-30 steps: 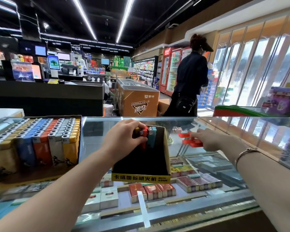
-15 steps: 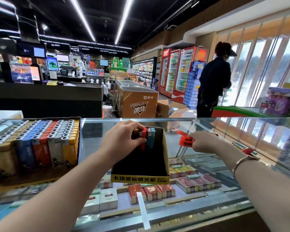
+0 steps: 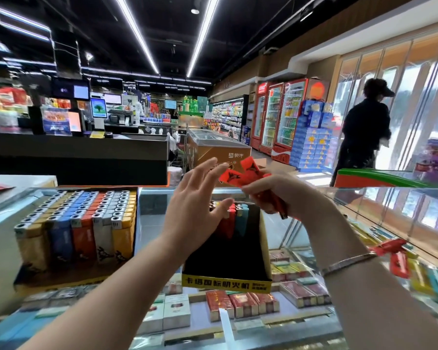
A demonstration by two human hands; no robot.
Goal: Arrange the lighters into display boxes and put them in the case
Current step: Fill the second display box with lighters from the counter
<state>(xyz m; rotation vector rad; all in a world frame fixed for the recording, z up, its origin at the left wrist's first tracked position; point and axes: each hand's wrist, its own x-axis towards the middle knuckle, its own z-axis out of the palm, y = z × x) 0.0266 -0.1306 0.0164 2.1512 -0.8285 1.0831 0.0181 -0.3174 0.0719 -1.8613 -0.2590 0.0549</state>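
Judging from the head view, the only one given, the red lighters (image 3: 240, 176) bunched in the right hand (image 3: 276, 195) look small, light and rigid, with smooth plastic bodies that could slide against each other; the fingers curl round the lower ends while the upper ends fan out loosely above the fist. The left hand (image 3: 195, 205) hangs beside them with fingers spread and relaxed, holding nothing, its fingertips close to the fanned ends. A sound hold would be a pinch across the flat sides of one lighter near its free end, drawing it out singly so the rest do not spill.

Below the hands stands the black display box (image 3: 226, 258) with a yellow front strip, on the glass table (image 3: 152, 210); only a few lighters (image 3: 234, 218) stand at its far end, so most of it seems unfilled. To its left a full display box (image 3: 76, 228) holds tight rows of lighters. Cigarette packs (image 3: 240, 305) lie under the glass.
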